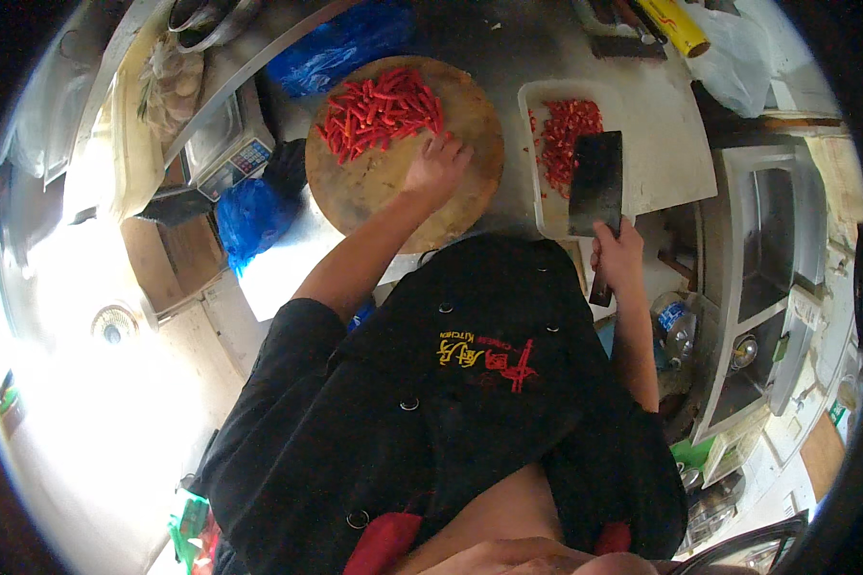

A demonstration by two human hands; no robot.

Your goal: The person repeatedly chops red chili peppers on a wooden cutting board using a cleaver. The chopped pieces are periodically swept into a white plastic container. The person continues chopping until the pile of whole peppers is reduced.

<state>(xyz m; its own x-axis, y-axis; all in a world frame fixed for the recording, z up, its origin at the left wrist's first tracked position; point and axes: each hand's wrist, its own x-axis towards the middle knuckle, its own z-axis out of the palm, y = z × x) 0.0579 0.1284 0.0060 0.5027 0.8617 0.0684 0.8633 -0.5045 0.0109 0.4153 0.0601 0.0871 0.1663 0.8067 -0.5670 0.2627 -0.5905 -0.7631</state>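
A heap of red chili peppers (381,111) lies on the far part of a round wooden chopping board (374,205). At the heap's near right edge is my left hand (439,167), its fingertips by a red pepper; whether they grip it is unclear. My right hand (618,251) is closed around the dark handle of a cleaver (595,183). The cleaver's broad blade is over the right side of a white plastic tray (538,208), covering part of the chopped red chili (568,136) inside. The tray is right of the board, apart from it.
Blue plastic bags (345,43) lie behind and left of the board. A digital scale (234,154) stands at the left. At the far right are a yellow tube (672,27), a clear plastic bag (730,61) and a metal sink (766,237).
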